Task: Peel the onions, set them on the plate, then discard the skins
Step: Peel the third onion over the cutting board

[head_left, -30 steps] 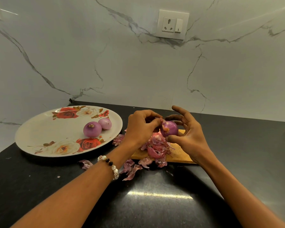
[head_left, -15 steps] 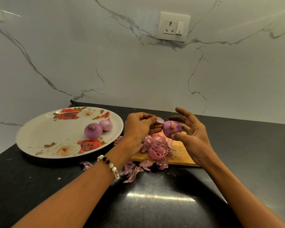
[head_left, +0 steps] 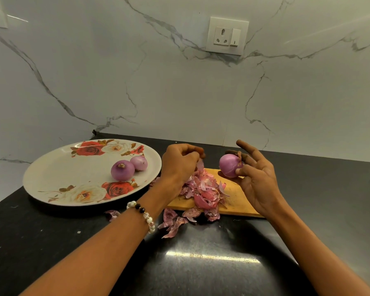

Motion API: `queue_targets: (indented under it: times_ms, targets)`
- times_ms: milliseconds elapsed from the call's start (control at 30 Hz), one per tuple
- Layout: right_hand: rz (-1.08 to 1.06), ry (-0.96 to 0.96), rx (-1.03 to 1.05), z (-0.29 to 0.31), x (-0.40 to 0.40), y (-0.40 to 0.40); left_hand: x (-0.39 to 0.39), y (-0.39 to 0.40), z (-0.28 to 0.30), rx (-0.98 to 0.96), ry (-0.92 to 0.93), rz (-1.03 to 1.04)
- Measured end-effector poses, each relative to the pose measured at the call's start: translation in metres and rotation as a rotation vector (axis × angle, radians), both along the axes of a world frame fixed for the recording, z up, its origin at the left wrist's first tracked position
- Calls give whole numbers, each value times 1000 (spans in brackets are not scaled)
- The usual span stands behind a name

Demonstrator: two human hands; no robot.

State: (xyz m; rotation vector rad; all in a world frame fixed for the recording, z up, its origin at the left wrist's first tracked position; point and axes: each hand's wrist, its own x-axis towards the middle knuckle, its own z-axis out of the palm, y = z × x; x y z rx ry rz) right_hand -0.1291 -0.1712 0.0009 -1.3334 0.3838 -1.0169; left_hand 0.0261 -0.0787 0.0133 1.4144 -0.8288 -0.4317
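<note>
My right hand (head_left: 257,178) holds a purple onion (head_left: 229,165) between thumb and fingertips above the wooden cutting board (head_left: 236,198); a small flap of skin still clings to its right side. My left hand (head_left: 179,165) hovers a little to the left of it and pinches a strip of onion skin (head_left: 200,165) over the pile of skins (head_left: 203,191). Two peeled onions (head_left: 122,170) (head_left: 138,163) lie side by side on the white floral plate (head_left: 51,178) at the left.
Loose skins (head_left: 173,224) lie on the black counter (head_left: 201,263) in front of the board and near the plate. A marble wall with a socket (head_left: 226,36) stands behind. The counter's left edge runs close to the plate.
My hands have moved apart: the left pulled a strip of skin off the onion toward the pile, and the right carried the onion slightly right.
</note>
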Motion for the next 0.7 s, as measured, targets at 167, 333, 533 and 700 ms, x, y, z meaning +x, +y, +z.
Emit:
queue_targets:
  times_ms: [167,333,533,700]
  targets:
    - [45,-59,64,2,-1,0,-5,2,1,-11,-131,-38]
    - [122,-85,105,4,-1,4,-11,5,1,-33,-212,-220]
    - [108,-98,133,5,0,4,-13,7,2,-30,-149,-285]
    - [113,-89,145,6,2,7,-10,8,2,-12,-198,-298]
